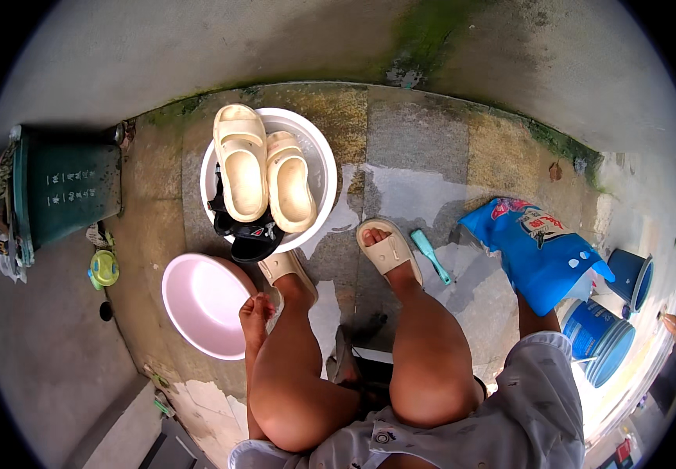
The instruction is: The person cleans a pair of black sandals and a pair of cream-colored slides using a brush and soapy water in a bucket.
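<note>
My left hand [257, 309] is beside my left shin, at the right rim of a pink basin [191, 270]. Its fingers are curled together; whatever they hold, if anything, is hidden. On the right, my forearm [536, 316] runs up behind a bulging blue plastic bag [545, 262] with printed pictures, which covers my right hand, so its fingers do not show. Ahead, a white basin [324, 168] carries two cream slides, one upright-leaning slide [244, 176] and one lower slide [291, 191], over black sandals [256, 238]. A turquoise brush [430, 254] lies near my right foot.
Blue buckets, one lidded [600, 340] and one open [631, 281], stand at the right. A dark green bin [72, 176] and a yellow-green container [103, 268] are at the left. Wet patches [416, 187] shine on the stone floor. A mossy wall [306, 47] closes the far side.
</note>
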### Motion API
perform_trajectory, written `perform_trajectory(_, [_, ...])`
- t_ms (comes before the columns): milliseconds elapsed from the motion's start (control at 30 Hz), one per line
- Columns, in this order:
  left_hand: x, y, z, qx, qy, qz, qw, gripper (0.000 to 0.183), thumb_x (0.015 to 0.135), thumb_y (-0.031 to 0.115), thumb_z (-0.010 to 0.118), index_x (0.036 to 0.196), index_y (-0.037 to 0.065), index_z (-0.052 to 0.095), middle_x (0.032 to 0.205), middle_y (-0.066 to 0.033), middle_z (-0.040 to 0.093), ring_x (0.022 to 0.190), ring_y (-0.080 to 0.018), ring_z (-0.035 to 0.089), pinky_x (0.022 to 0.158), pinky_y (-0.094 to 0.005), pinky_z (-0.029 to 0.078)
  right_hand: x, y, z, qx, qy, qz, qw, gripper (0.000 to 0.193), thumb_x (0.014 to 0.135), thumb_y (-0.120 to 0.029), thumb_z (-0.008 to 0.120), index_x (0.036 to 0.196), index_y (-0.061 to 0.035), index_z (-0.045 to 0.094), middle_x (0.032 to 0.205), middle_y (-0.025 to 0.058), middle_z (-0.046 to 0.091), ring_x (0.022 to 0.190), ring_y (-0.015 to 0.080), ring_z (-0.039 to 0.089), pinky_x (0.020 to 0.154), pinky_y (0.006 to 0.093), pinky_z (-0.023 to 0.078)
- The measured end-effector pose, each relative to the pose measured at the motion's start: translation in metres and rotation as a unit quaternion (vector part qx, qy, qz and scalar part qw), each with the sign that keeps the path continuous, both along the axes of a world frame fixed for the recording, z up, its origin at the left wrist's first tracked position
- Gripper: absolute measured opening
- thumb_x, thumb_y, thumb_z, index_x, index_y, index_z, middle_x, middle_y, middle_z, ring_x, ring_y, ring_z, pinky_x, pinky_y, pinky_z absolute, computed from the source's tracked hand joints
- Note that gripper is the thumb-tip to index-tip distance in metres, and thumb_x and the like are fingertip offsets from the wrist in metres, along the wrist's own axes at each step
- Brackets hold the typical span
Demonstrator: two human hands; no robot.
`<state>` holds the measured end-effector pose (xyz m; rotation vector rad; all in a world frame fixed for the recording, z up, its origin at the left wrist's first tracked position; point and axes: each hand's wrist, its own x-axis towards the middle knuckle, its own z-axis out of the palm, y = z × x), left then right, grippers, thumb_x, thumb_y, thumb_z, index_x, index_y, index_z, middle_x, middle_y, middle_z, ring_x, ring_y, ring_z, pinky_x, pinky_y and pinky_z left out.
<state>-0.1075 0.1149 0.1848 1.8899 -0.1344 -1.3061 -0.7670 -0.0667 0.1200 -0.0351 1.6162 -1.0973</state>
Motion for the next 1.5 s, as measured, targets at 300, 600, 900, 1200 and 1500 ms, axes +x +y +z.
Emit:
perform_trajectory(300, [-0.041,-0.137,-0.034,-0.078,-0.075,-0.232,0.967,0.043,0.097,0.023,0.067,0.126,-0.005,0.054,0.102,-0.0100,0.067,0.086,-0.0155,0.067,0.078,-0.0273,0.056,0.003,-0.015,0.003,0.004,0.018,0.002,1.000,0.023,0.102,-0.018,0.051,0.116,-0.0033,0.061,0.107,0.0088,0.068,0.092,0.0238,0.064,0.081,0.0376,0.054])
perform_trajectory(600, [-0.056,-0.197,-0.056,0.007,0.165,0.002,0.986,0.046,0.097,0.022,0.065,0.133,0.001,0.047,0.117,-0.0159,0.064,0.095,-0.0279,0.070,0.083,-0.0368,0.063,0.014,-0.022,0.010,0.000,0.028,0.005,1.000,0.022,0.103,-0.017,0.050,0.115,-0.0035,0.061,0.106,0.0084,0.067,0.090,0.0225,0.064,0.078,0.0362,0.054])
perform_trajectory(900, [-0.044,-0.190,-0.025,0.014,0.187,-0.064,0.980,0.036,0.094,0.018,0.058,0.125,0.000,0.053,0.108,-0.0177,0.069,0.084,-0.0310,0.073,0.067,-0.0311,0.062,0.016,-0.013,0.034,-0.012,0.025,0.003,1.000,0.021,0.103,-0.017,0.050,0.114,-0.0037,0.061,0.104,0.0080,0.067,0.088,0.0211,0.063,0.076,0.0348,0.054])
perform_trajectory(1200, [-0.024,-0.159,0.090,-0.071,0.288,-0.115,0.948,0.045,0.089,0.013,0.064,0.132,0.006,0.051,0.122,-0.0148,0.064,0.106,-0.0328,0.068,0.085,-0.0474,0.061,0.009,0.006,0.090,-0.064,0.020,-0.011,0.998,0.019,0.103,-0.016,0.049,0.114,-0.0039,0.061,0.102,0.0077,0.067,0.085,0.0198,0.063,0.074,0.0334,0.053])
perform_trajectory(1500, [-0.055,-0.167,0.189,-0.240,0.307,-0.136,0.911,0.064,0.088,-0.005,0.056,0.147,0.010,0.035,0.143,-0.0162,0.048,0.127,-0.0389,0.054,0.099,-0.0657,0.050,0.106,0.047,0.262,-0.322,-0.057,0.099,0.940,0.007,0.103,-0.010,0.052,0.098,-0.0068,0.056,0.078,-0.0002,0.052,0.062,0.0063,0.040,0.054,0.0202,0.031])
